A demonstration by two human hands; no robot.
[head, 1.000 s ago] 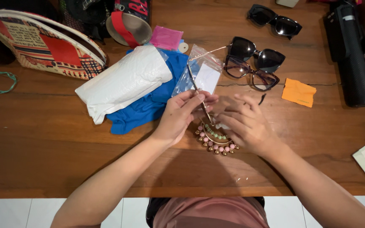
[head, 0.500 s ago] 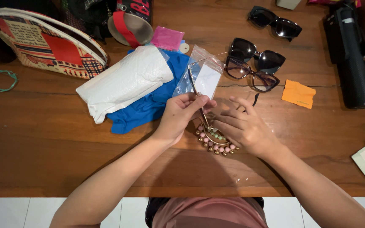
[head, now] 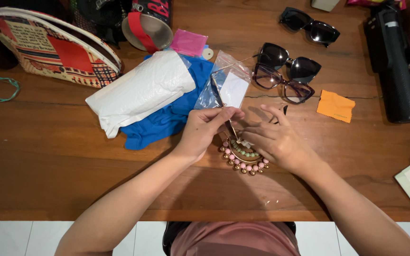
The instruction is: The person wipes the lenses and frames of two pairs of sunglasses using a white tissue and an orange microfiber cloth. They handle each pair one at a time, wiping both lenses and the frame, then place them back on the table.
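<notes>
Nearest, low on the wooden table: a beaded necklace of pink, green and gold beads, half covered by both hands. Left hand closed, fingertips pinching the necklace's thin gold chain where it rises toward a clear plastic bag. Right hand loosely curled over the beads, fingers bent and touching them; whether gripping or only resting, cannot tell. Just beyond to the left: a white padded pouch lying on blue cloth. Beyond to the right: two pairs of sunglasses touching, an orange cleaning cloth near them. Farther off: a patterned zip pouch at far left, a pink sachet, another dark pair of sunglasses.
</notes>
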